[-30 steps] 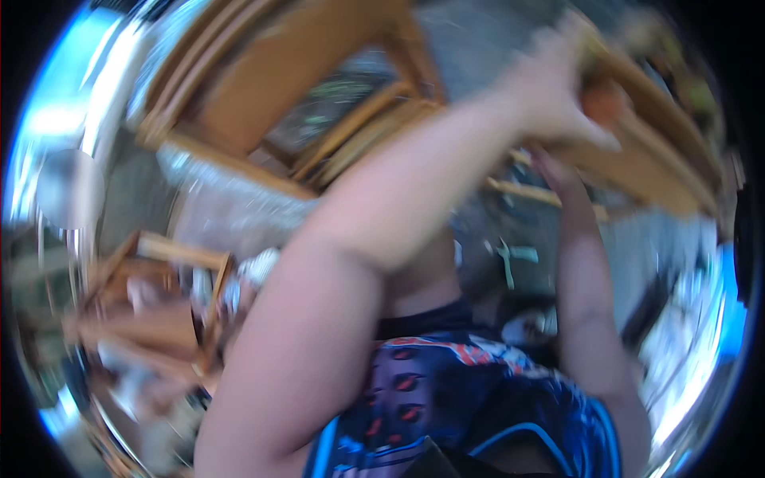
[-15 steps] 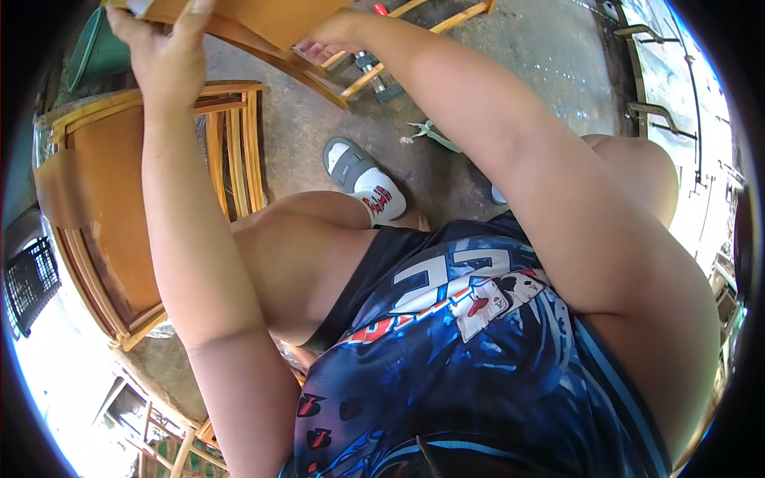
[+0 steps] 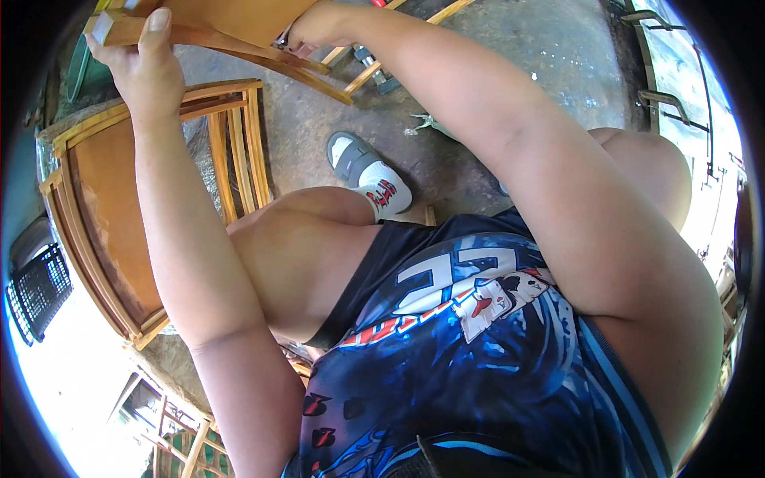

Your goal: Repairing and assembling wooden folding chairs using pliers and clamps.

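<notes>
At the top of the view I hold a brown wooden panel with a curved frame (image 3: 239, 20). My left hand (image 3: 147, 68) grips its left end, fingers wrapped over the edge. My right hand (image 3: 315, 28) grips it further right, near the middle. Both arms reach forward over my raised knee (image 3: 319, 231). Below the held piece, a second wooden framed panel (image 3: 103, 215) lies on a stone block at my left.
My foot in a grey and white shoe (image 3: 366, 171) rests on the concrete floor (image 3: 510, 48). Wooden slats (image 3: 406, 36) lie beyond it. A black plastic crate (image 3: 36, 291) sits at the far left. More wooden frames (image 3: 171, 430) stand at the lower left.
A second ago the view was blurred and pointed up at raised arms. It has since swung down to my lap, and the held panel sits slightly higher in view than half a second ago.
</notes>
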The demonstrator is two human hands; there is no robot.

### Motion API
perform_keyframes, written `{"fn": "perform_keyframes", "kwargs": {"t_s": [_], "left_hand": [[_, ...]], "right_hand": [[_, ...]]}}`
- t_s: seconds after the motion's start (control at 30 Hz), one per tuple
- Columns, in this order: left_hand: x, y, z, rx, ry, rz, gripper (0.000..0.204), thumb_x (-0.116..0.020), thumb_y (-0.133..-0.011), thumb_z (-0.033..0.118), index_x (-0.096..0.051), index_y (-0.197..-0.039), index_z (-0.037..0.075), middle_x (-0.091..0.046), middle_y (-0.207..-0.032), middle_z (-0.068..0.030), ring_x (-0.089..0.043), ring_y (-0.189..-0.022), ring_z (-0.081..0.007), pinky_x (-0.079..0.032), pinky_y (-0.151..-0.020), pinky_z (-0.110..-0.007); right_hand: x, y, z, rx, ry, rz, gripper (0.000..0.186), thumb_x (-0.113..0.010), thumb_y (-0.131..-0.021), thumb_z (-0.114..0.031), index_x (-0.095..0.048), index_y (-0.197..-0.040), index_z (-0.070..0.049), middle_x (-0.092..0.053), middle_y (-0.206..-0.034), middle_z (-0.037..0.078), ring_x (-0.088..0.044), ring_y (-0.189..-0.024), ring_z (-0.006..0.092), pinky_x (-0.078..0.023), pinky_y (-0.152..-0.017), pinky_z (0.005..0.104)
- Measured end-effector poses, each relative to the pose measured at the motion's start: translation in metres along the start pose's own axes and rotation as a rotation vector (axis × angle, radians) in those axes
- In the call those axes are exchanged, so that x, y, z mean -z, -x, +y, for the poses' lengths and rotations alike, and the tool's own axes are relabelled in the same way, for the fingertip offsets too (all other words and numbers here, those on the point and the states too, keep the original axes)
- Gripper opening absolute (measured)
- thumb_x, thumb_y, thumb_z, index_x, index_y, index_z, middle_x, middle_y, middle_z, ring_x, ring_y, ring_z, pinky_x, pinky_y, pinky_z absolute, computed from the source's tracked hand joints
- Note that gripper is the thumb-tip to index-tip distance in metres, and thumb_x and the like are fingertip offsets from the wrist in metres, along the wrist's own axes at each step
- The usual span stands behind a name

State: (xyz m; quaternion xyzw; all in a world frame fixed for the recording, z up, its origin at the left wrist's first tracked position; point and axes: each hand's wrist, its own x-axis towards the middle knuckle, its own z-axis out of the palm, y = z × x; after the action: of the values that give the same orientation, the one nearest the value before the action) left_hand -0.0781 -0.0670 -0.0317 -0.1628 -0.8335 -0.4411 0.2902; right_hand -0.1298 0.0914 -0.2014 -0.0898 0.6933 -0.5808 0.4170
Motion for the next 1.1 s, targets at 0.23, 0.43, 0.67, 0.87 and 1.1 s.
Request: {"fn": "perform_keyframes", "kwargs": {"t_s": [0.23,0.43,0.67,0.87,1.1], "left_hand": [[-0.004,-0.002,0.004,0.003,0.059,-0.019,0.066,-0.063,-0.082,0.04,-0.045,-0.13,-0.002,-0.049,-0.129,-0.012,-0.047,-0.118,-0.0235,-0.032,-0.105,-0.037],[0.01,0.006,-0.004,0.046,0.078,-0.012,0.073,-0.065,-0.082,0.045,-0.043,-0.133,-0.001,-0.048,-0.13,-0.0119,-0.046,-0.12,-0.0241,-0.031,-0.106,-0.038],[-0.008,0.0,0.012,-0.022,0.133,-0.085,0.083,-0.07,-0.078,0.05,-0.034,-0.136,0.002,-0.042,-0.129,-0.0103,-0.042,-0.121,-0.0232,-0.029,-0.107,-0.04],[0.002,0.006,0.017,-0.013,0.04,-0.102,0.086,-0.069,-0.077,0.053,-0.033,-0.136,0.003,-0.042,-0.129,-0.0114,-0.042,-0.121,-0.0237,-0.029,-0.107,-0.04],[0.004,0.006,0.012,-0.088,-0.146,-0.097,0.077,-0.064,-0.08,0.052,-0.043,-0.131,-0.001,-0.037,-0.13,-0.0147,-0.039,-0.123,-0.0277,-0.027,-0.108,-0.042]], "right_hand": [[0.012,-0.017,0.01,-0.006,0.02,-0.07,0.028,-0.062,-0.086,-0.014,-0.061,-0.11,0.0,-0.057,-0.113,0.013,-0.06,-0.078,0.0164,-0.054,-0.063,0.0323],[-0.002,0.01,0.003,0.12,-0.236,0.012,0.026,-0.057,-0.094,-0.017,-0.061,-0.114,0.0,-0.062,-0.094,0.008,-0.062,-0.076,0.0135,-0.054,-0.064,0.0258],[0.013,0.006,0.021,0.496,-0.002,0.092,0.018,-0.059,-0.091,-0.013,-0.065,-0.106,-0.005,-0.064,-0.084,0.006,-0.061,-0.071,0.0146,-0.054,-0.061,0.0267],[-0.002,0.017,-0.005,-0.043,0.028,0.06,0.018,-0.062,-0.087,-0.012,-0.065,-0.103,-0.004,-0.064,-0.099,0.008,-0.059,-0.078,0.0149,-0.052,-0.067,0.0273],[-0.002,0.014,0.008,0.334,-0.234,0.112,0.015,-0.06,-0.088,-0.012,-0.066,-0.099,-0.003,-0.062,-0.079,0.006,-0.057,-0.062,0.0142,-0.049,-0.056,0.0294]]}}
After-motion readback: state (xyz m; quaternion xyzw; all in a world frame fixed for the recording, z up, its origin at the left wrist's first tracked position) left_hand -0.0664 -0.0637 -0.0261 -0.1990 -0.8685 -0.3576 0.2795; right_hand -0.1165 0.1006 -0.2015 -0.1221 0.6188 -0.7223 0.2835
